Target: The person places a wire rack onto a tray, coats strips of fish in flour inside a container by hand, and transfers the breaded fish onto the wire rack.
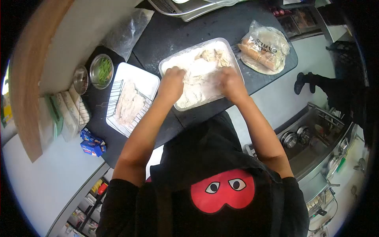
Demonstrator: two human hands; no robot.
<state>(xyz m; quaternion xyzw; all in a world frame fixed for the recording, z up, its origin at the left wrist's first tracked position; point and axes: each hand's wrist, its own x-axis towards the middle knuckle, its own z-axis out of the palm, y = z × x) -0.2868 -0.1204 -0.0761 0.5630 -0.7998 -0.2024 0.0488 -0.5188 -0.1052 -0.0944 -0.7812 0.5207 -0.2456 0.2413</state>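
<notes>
A rectangular tray (233, 55) holds white flour with several flour-coated pieces (215, 56), their kind not clear. My left hand (172, 80) is over the tray's left side with its fingers curled down at the flour. Whatever those fingers hold, if anything, is hidden. At the right side of the same tray, my right hand (230, 83) is smeared by motion, so its fingers cannot be read. Beside my left forearm, a white tray (137, 74) carries a wire rack (113, 96) with pale floured pieces (129, 103) lying on it.
A plastic bag with brown contents (260, 53) lies at the table's right end. Left of the white tray stand a bowl of green vegetables (101, 71) and a smaller metal bowl (81, 80). Blue boxes (93, 144) sit near the left edge. Another person's dark shoes (304, 81) show at right.
</notes>
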